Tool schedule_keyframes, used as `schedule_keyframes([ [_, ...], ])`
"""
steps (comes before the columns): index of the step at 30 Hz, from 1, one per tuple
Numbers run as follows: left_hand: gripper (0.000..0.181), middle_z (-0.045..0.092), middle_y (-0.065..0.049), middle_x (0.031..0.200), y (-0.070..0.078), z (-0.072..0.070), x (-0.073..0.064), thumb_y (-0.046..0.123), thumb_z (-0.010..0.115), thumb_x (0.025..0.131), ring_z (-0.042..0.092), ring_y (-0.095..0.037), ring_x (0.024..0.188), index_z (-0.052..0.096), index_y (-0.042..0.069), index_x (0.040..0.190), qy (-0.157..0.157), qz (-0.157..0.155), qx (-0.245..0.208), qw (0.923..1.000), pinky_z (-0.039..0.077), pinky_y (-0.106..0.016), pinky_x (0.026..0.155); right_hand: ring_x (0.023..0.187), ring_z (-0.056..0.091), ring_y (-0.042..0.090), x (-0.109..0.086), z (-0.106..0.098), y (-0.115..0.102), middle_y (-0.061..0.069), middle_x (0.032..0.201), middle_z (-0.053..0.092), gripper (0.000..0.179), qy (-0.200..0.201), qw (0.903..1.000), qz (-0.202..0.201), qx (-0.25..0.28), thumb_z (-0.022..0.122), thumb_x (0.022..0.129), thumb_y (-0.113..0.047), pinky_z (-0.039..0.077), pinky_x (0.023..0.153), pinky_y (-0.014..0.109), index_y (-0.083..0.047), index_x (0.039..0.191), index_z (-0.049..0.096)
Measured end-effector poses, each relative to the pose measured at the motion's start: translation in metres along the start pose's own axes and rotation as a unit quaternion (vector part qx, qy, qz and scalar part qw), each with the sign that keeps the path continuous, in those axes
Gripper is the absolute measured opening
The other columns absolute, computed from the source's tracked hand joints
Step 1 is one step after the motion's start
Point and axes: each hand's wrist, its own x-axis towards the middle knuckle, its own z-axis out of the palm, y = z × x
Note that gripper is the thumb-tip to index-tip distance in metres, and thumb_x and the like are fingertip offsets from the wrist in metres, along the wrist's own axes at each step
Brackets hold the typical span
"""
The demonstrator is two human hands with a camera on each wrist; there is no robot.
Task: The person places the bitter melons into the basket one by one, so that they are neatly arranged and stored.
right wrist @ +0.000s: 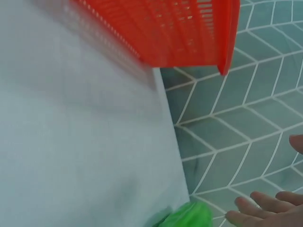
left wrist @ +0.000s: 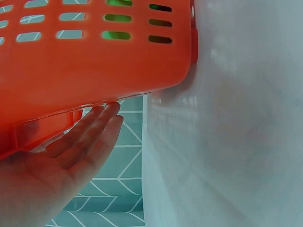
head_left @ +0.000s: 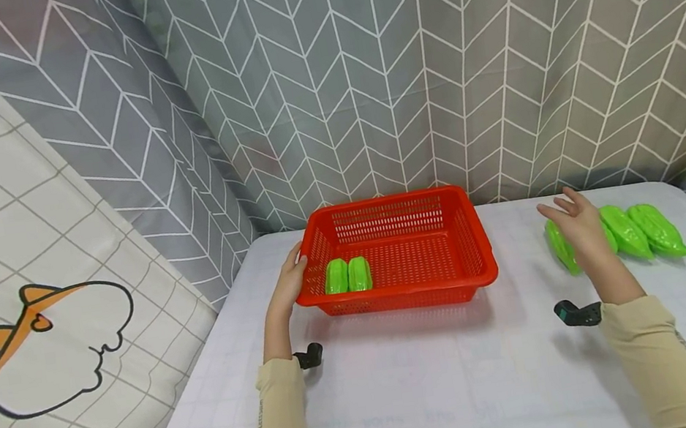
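Note:
A red plastic basket (head_left: pixel 415 298) with slotted walls stands on the white-covered table, with two shiny green packets (head_left: pixel 359 274) side by side in its left part. At its left rim my left hand (head_left: pixel 287 283) holds on, thumb at the top edge. In the left wrist view the fingers (left wrist: pixel 92 142) lie along the outer wall, and the thumb is hidden. My right hand (head_left: pixel 581 226) hovers over several green packets (head_left: pixel 657 230) on the right, its fingers spread and holding nothing. It partly covers the packets beneath. The right wrist view catches one green packet (right wrist: pixel 191 216) near the fingertips.
A grey curtain (head_left: pixel 365 92) with white chevron lines hangs behind the table's back edge. At left hangs a white gridded sheet (head_left: pixel 40 237) with a cartoon drawing. Each wrist carries a small black device (head_left: pixel 577 313). White tabletop (head_left: pixel 434 378) lies in front of the basket.

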Motion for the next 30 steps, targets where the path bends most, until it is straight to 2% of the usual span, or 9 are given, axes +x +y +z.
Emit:
schedule_keyframes([
  [3,0.053,0.035,-0.016,0.154,-0.001,0.001,-0.001,0.029,0.032,0.106,0.050,-0.033,0.127,0.020,0.019,0.157,0.001,-0.001,0.002,1.0000,0.044,-0.050,0.106,0.151,0.014,0.035,0.001,-0.003,0.006,0.017,0.164,0.008,0.083,0.003,0.9999,-0.003,-0.012,0.051,0.098,-0.038,0.019,0.122,0.047,-0.014,0.158,-0.001],
  [8,0.053,0.035,-0.016,0.154,-0.002,0.002,-0.002,0.029,0.032,0.106,0.048,-0.033,0.128,0.020,0.018,0.157,0.001,0.001,0.007,1.0000,0.044,-0.050,0.107,0.152,0.009,0.034,0.003,-0.008,0.015,0.017,0.164,0.007,0.082,0.010,1.0000,-0.001,-0.002,0.051,0.099,-0.035,0.019,0.123,0.046,-0.014,0.158,-0.002],
  [15,0.053,0.038,-0.015,0.152,-0.001,0.002,-0.001,0.030,0.033,0.106,0.054,-0.032,0.121,0.021,0.021,0.157,0.004,-0.004,0.004,1.0000,0.051,-0.045,0.100,0.152,0.008,0.032,0.007,-0.011,0.023,0.018,0.163,0.008,0.081,0.010,0.9999,0.006,0.003,0.051,0.099,-0.034,0.019,0.123,0.042,-0.013,0.158,0.000],
  [21,0.054,0.034,-0.014,0.155,0.000,0.001,0.001,0.030,0.033,0.106,0.049,-0.032,0.126,0.020,0.020,0.157,0.000,-0.002,-0.001,1.0000,0.045,-0.048,0.105,0.152,0.008,0.030,0.009,-0.013,0.029,0.017,0.164,0.007,0.081,0.005,0.9999,0.012,0.003,0.051,0.099,-0.034,0.018,0.123,0.040,-0.013,0.158,-0.001],
  [30,0.054,0.032,-0.016,0.156,0.002,0.000,0.001,0.029,0.032,0.106,0.046,-0.034,0.131,0.019,0.019,0.157,-0.001,-0.004,-0.001,1.0000,0.040,-0.052,0.110,0.152,0.009,0.032,0.014,-0.012,0.036,0.019,0.162,0.009,0.081,0.006,0.9997,-0.011,-0.020,0.051,0.099,-0.034,0.019,0.123,0.041,-0.010,0.157,0.000],
])
